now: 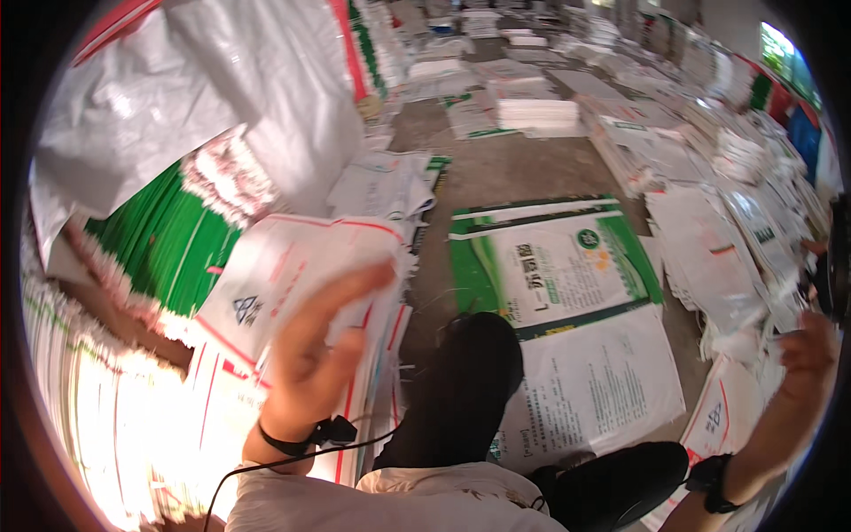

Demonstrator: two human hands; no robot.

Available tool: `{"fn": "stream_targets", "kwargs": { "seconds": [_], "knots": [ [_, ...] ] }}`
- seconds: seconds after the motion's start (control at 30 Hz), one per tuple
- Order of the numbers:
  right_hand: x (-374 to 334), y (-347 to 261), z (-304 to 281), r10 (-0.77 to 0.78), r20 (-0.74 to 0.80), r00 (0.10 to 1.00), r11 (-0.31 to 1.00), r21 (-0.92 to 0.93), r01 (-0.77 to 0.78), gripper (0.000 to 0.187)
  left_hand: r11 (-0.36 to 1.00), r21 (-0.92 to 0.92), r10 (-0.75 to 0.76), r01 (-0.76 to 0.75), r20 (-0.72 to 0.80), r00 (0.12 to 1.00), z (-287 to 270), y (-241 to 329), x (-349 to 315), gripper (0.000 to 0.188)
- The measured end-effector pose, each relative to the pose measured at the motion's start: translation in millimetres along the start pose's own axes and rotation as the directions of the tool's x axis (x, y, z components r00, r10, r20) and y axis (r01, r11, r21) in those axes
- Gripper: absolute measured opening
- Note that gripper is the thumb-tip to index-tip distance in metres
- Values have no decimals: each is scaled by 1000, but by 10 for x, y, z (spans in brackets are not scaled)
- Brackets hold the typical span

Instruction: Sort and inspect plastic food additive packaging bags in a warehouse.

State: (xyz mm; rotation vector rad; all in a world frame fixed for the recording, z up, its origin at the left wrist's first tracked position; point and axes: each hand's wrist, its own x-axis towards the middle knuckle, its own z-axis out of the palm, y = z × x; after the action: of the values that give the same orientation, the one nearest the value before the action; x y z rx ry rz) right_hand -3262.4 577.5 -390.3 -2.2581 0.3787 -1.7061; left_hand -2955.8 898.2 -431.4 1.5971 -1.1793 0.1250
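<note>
My left hand (321,341) is raised over a stack of white woven sacks with red lines (301,257). Its thumb and fingers are apart, a little blurred, with nothing between them. My right hand (805,355) is lifted at the far right, near piled white sacks (709,248). Its fingers look bent, but blur and the picture's rim hide whether they hold anything. Between my arms, a green and white printed sack (558,266) lies flat on the floor, just beyond my knees. A white printed sheet or sack (603,381) continues from its near edge.
A tall bundle of green folded sacks (160,239) stands at the left under a large white plastic sheet (266,80). More stacks (536,115) line the concrete floor (479,164) ahead. A dark object (838,257) shows at the right rim. A black cable (266,463) crosses my left wrist.
</note>
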Motion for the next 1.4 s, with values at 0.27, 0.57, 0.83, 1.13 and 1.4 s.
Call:
{"fn": "stream_targets", "kwargs": {
  "seconds": [0.27, 0.57, 0.83, 1.13, 1.4],
  "knots": [
    [-665, -263, 1535, 37, 727, 686, 842, 346, -413, 23, 776, 477, -481, 412, 25, 876, -271, -362, -1468, 38],
    [-1034, -762, 1961, -170, 862, 477, 831, 386, -400, 23, 505, 626, -432, 594, -413, 802, -1788, -1531, -1767, 46],
    [-1067, -903, 2074, -64, 960, 274, 835, 201, -512, 21, 242, 606, -916, 758, -114, 384, -2371, -2664, -1581, 85],
    [-1899, -1417, 3742, -144, 969, -200, 324, -145, -935, 74, 227, 471, -964, 852, -15, 265, -2239, -2122, -1354, 99],
    [-1982, -1851, 3981, -111, 974, -196, 69, -189, -980, 95, 719, 64, -668, 692, 338, 663, -1810, -1533, -1468, 89]
  ]
}}
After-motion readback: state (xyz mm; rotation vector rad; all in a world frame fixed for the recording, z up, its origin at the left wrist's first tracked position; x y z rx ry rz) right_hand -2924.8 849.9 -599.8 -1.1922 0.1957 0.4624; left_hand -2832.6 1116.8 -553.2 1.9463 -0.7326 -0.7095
